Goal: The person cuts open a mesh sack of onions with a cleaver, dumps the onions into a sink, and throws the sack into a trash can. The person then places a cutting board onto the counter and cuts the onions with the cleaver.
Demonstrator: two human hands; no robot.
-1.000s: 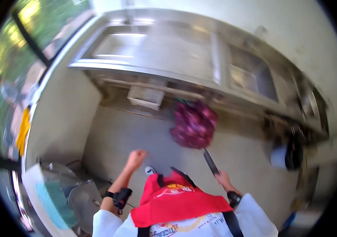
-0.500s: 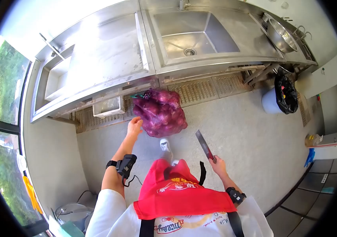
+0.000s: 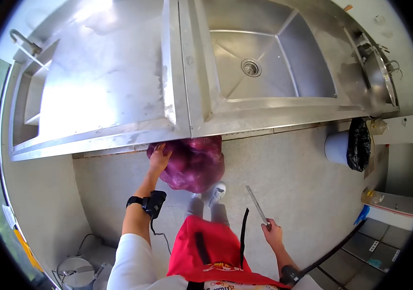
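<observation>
A purple mesh bag of red onions sits on the floor, its far part hidden under the counter edge. My left hand touches the bag's upper left side, thumb and fingers apart; I cannot make out a firm hold on the mesh. Off to the right, my right hand is closed round the handle of a kitchen knife. The blade, seen nearly edge-on, points forward and slightly left, well apart from the bag.
A steel counter with a sink runs across the front. At the right stand a bin with a black liner and a metal bowl. A lidded pot is at the lower left. Grey floor lies around my feet.
I have come closer to the counter, which now covers the bag's far part. My left hand has moved from beside the bag onto it. The knife has turned more edge-on.
</observation>
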